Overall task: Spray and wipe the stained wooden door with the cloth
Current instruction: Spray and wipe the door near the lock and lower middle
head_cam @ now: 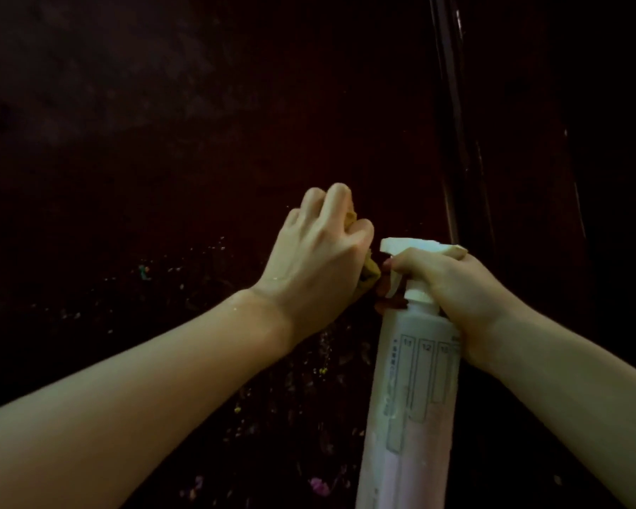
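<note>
Head view: yellow cloth [349, 219] is bunched in the left hand [316, 251] against the dark door [199, 141]; spray bottle [412, 380] is gripped at the neck by the right hand [452, 288]. Firm overlapping strokes are advised across the specks [235, 409] below, nozzle kept aimed away from the cloth hand.

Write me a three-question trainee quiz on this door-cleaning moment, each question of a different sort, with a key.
1. True or false: the left hand holds a yellow cloth bunched against the dark wooden door.
2. Multiple choice: the right hand grips the white spray bottle at
A) its base
B) its neck, below the trigger head
C) its label panel
3. Fill in: the small coloured specks on the door lie mostly ____ the left hand.

Key
1. True.
2. B. The fingers curl round the neck, with one finger by the trigger.
3. Below; they scatter under and beside the left forearm towards the bottom of the view.
</note>
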{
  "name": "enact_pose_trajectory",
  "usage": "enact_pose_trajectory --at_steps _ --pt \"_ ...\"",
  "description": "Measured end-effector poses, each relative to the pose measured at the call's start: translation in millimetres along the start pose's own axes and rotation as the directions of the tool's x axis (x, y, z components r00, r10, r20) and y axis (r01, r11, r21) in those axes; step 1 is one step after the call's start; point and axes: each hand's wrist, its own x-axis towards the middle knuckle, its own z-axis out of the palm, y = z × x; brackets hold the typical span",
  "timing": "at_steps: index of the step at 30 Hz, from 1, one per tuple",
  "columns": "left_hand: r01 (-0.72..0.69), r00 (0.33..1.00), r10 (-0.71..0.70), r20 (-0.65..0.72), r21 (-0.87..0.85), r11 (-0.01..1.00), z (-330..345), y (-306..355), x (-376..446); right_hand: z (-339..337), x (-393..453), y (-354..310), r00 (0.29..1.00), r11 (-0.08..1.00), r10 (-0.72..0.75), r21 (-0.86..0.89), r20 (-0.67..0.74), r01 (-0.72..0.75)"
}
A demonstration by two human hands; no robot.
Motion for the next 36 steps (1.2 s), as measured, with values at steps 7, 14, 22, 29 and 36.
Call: enact_pose_trajectory --at_steps 7,14,22,29,36 --pt "0.242 0.952 -0.202 0.229 -0.158 0.958 -31 -22 -55 50 4 16 0.994 0.999 -0.018 -0.038 0.104 0.022" --pt "0.275 0.922 -0.257 0.291 -0.023 0.961 -36 -48 -99 93 5 27 0.978 0.998 -0.020 -0.053 0.210 0.032" --pt "0.329 0.864 -0.299 0.406 -0.005 0.944 -49 -67 -137 127 3 39 0.961 0.990 -0.051 -0.111 0.271 0.084" --pt "0.369 0.747 -0.391 0.538 0.154 0.916 -68 -96 -181 155 -2 46 0.945 0.982 -0.068 -0.145 0.319 0.119" --pt "0.220 0.787 -0.340 0.515 0.281 0.934 -95 -122 -240 186 -8 62 0.938 0.988 -0.027 -0.131 0.346 0.077"
